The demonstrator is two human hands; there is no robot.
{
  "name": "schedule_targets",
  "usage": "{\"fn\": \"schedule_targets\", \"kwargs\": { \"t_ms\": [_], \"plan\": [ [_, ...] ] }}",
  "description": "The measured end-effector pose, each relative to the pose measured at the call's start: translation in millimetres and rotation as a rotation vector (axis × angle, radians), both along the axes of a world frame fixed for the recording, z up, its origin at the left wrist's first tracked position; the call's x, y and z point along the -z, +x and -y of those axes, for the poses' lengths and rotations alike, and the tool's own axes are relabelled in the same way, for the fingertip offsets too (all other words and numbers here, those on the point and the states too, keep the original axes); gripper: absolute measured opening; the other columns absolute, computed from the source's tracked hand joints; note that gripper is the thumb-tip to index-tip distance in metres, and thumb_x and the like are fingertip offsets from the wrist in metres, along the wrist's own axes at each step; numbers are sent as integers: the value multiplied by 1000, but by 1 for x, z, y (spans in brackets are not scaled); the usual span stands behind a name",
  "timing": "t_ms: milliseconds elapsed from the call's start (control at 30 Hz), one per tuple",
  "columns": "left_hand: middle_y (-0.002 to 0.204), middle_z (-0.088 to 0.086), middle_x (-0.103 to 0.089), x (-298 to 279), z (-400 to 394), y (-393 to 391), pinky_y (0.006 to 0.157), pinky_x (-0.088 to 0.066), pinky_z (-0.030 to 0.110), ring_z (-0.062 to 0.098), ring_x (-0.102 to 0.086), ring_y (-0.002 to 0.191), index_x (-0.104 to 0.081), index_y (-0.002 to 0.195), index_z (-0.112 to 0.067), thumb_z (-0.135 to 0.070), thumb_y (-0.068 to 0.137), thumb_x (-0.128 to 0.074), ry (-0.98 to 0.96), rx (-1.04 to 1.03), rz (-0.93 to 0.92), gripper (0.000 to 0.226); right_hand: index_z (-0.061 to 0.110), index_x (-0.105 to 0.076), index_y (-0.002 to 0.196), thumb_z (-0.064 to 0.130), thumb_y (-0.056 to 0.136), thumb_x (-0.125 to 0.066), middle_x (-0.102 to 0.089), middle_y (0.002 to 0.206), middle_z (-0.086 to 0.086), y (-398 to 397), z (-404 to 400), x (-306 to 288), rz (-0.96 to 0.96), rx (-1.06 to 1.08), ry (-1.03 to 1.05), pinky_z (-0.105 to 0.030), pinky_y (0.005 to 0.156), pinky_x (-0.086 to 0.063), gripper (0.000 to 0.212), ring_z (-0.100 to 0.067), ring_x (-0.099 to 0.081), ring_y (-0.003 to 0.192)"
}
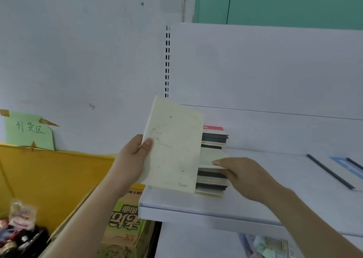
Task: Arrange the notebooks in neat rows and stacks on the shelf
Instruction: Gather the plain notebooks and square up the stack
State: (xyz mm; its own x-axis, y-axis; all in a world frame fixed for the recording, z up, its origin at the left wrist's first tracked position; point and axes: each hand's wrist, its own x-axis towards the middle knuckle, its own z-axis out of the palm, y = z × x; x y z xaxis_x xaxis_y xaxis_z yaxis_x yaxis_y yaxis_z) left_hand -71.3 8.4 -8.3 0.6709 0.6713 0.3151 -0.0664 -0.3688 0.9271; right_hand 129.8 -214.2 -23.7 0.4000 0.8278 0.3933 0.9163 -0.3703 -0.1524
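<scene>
My left hand (133,157) grips a cream notebook (174,146) with a faint constellation print, holding it upright at the left end of the white shelf (196,204). Behind it lie two stacks of notebooks: a near stack (211,183) of dark and pale covers, and a far stack (215,138) with a red-topped cover. My right hand (243,177) rests on the near stack, fingers curled around its upper pale notebooks. A white notebook with a dark spine (330,171) and a blue-covered one (347,165) lie flat at the shelf's right.
A white slotted upright (167,61) and back panel stand behind the shelf. Below left are a cardboard box with green print (125,222), a yellow bin (49,179) with a green handwritten label, and bagged items. More goods lie on the lower shelf (271,246).
</scene>
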Motion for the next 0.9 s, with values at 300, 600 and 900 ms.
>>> {"fn": "schedule_targets", "kwargs": {
  "t_ms": [300, 600, 900],
  "plan": [
    [75, -14, -71, -14, 1, 11, 67, -50, 33, 14, -64, 75, -62, 89, -22, -41, 103, -47, -158, -72, 182, 28, 25, -63, 111, 32, 97, -47, -62, 65, 9, -1, 75, -44, 59, 241, 369, -32, 49, -46, 23, -6, -56, 55],
    [100, -6, -71, -6, 26, 37, 90, -54, 55, 25, -67, 97, -61, 105, -35, -43, 104, -43, -119, -2, 112, 20, 25, -52, 105, 31, 91, -63, -61, 83, 9, -20, 99, -70, -259, 397, 808, -29, 55, -43, 18, -8, -58, 71],
    [93, -17, -70, -24, 41, 35, 77, -54, 35, 9, -67, 89, -60, 105, -39, -41, 104, -43, 76, 75, 115, 17, 30, -62, 91, 35, 91, -62, -66, 79, 4, -12, 113, -98, -425, 215, 735, -30, 60, -43, 5, -11, -56, 67]
  ]
}}
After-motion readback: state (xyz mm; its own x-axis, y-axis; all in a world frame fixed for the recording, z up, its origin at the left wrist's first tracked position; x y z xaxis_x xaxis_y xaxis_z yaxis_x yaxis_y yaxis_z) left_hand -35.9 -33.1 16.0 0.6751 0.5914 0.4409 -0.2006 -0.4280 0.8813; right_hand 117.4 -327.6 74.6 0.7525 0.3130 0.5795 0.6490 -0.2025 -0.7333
